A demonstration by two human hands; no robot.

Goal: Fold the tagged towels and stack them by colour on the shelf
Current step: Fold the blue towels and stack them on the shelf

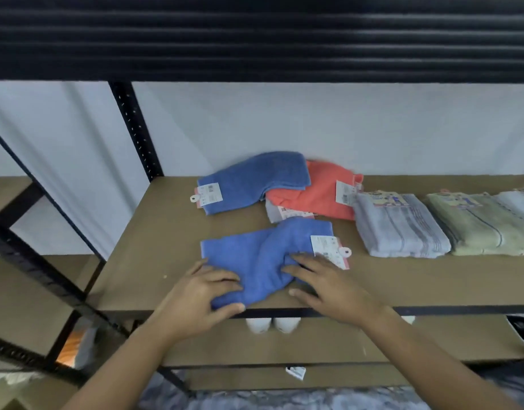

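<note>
Blue terry cloth lay at the front edge of the brown shelf: a blue towel, rumpled and twisted through its middle, with a white paper tag on its right end. Both hands were on it, set apart from each other. The left hand held the towel's near left corner, fingers over the top and thumb along the front edge. The right hand lay with fingers spread and fairly straight across the towel's right part, just below the tag, its thumb resting on the board.

Farther back, near the pale wall, a second blue towel sat loosely folded with its own tag at the left end. It overlapped a coral towel to its right, which was tagged as well. From under the coral one a pale grey towel peeked out (only a corner of it showed).

To the right, well apart from the hands, a row of neatly folded towels stood side by side: a lilac striped towel, touching a pale green towel, each with a printed label at its far end.
</note>
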